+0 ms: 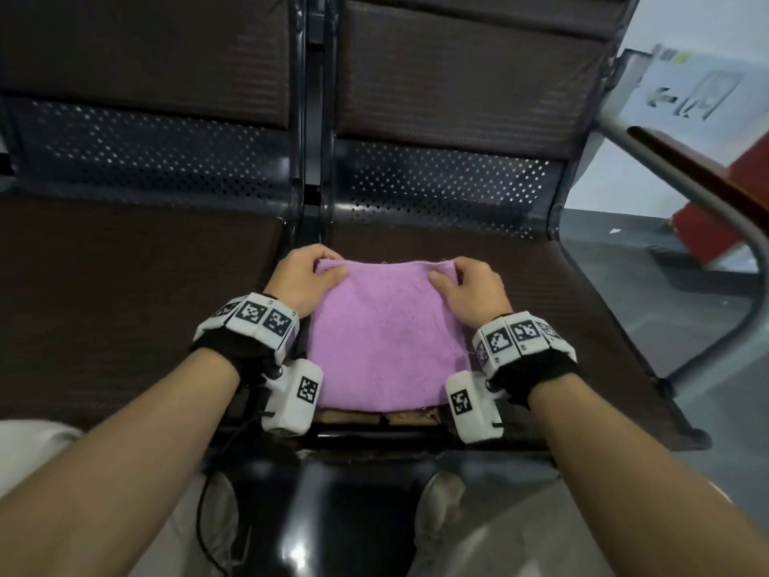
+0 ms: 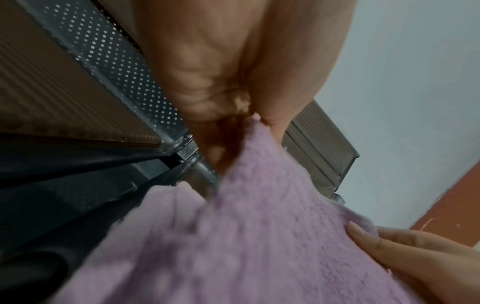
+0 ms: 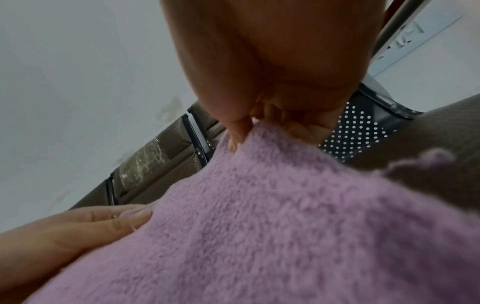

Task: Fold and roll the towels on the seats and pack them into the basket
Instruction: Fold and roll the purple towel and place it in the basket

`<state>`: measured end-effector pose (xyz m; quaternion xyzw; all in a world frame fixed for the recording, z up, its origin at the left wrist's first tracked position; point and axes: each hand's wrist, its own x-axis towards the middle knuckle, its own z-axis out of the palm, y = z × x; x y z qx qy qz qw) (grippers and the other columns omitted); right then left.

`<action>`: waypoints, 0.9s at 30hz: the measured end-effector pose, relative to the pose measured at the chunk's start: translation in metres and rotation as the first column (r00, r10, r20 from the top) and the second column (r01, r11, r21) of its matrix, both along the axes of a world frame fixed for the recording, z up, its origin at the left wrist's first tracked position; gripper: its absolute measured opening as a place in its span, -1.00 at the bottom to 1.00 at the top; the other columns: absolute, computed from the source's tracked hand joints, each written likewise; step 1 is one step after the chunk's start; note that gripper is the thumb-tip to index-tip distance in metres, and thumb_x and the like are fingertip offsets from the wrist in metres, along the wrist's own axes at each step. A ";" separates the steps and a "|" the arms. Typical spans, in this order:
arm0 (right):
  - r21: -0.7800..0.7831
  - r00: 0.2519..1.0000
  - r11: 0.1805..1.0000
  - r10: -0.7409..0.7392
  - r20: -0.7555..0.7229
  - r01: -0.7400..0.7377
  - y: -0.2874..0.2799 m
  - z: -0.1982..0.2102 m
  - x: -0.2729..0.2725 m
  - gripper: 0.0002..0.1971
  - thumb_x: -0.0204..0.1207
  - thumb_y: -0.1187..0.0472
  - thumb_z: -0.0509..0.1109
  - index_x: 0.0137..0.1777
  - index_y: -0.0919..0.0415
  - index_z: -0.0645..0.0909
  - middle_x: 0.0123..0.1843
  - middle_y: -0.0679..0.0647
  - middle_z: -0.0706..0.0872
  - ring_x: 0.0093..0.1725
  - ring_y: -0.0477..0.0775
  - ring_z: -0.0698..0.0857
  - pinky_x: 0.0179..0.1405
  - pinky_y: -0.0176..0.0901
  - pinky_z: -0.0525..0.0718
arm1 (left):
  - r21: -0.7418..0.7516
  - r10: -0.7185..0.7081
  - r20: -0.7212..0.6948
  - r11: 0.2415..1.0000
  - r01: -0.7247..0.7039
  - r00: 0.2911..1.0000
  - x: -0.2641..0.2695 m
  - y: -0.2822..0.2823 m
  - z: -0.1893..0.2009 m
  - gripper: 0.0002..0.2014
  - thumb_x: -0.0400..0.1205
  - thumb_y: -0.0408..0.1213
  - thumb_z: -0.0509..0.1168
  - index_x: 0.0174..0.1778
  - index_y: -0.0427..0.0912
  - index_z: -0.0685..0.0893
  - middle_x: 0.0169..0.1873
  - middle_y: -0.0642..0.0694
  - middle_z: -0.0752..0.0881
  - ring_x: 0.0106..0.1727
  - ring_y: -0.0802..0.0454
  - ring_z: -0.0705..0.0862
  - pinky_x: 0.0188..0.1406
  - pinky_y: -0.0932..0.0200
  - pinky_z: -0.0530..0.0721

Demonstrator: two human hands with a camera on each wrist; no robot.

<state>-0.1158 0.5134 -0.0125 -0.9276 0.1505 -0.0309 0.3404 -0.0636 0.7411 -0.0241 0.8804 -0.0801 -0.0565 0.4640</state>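
Towel (image 1: 385, 335) on seat (image 1: 582, 293), hands pinching corners

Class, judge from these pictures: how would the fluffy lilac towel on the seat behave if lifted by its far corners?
The fluffy lilac towel would likely droop: it already bends where the left hand and right hand pinch it. It probably weighs little, since fingertip pinches raise its edge. Its fuzzy pile suggests little slipping.

A metal armrest (image 1: 686, 226) curves down at three o'clock, with a red-brown wall band (image 1: 703, 239) behind it. At two o'clock a pale sign (image 1: 703, 91) bears an arrow; light shoes (image 1: 441, 505) stand at six o'clock.
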 end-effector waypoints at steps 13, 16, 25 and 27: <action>-0.136 0.629 0.654 0.618 -0.471 -0.744 -0.007 -0.004 -0.058 -0.34 0.36 0.21 0.50 0.49 0.09 0.40 0.36 0.00 0.44 0.35 -0.05 0.42 0.44 -0.21 0.38 | 0.171 -0.151 0.126 0.977 0.129 0.980 -0.046 0.005 -0.028 -0.70 0.50 -0.39 0.38 0.15 -0.11 0.68 0.13 -0.15 0.59 0.21 -0.09 0.53 0.35 0.08 0.45; -0.216 0.670 0.651 0.609 -0.424 -0.728 0.001 -0.008 -0.063 -0.40 0.40 0.30 0.42 0.48 0.11 0.44 0.41 0.06 0.47 0.42 0.05 0.45 0.48 -0.11 0.39 | 0.189 -0.386 0.113 0.913 0.361 0.916 -0.073 -0.001 -0.026 -0.84 0.55 -0.22 0.39 0.02 -0.11 0.74 -0.02 -0.06 0.72 0.09 -0.01 0.64 0.25 0.03 0.54; -0.219 0.851 0.826 0.477 -0.220 -0.519 -0.006 0.010 -0.056 -0.69 0.49 0.36 0.25 0.16 0.16 0.69 0.05 0.15 0.76 0.10 0.17 0.68 -0.02 -0.29 0.45 | 0.561 -0.484 0.077 0.744 0.363 0.872 -0.076 0.012 -0.018 -0.72 0.50 -0.25 0.30 0.14 -0.05 0.62 0.12 -0.04 0.61 0.20 -0.06 0.57 0.20 0.04 0.51; -0.226 0.828 0.803 0.493 -0.267 -0.552 -0.008 0.011 -0.059 -0.67 0.49 0.29 0.31 0.24 0.14 0.64 0.11 0.12 0.74 0.15 0.16 0.67 0.04 -0.30 0.45 | 0.477 -0.416 0.070 0.812 0.336 0.906 -0.073 0.012 -0.012 -0.80 0.50 -0.33 0.25 0.01 -0.07 0.63 0.02 -0.10 0.69 0.09 -0.16 0.64 0.06 0.02 0.59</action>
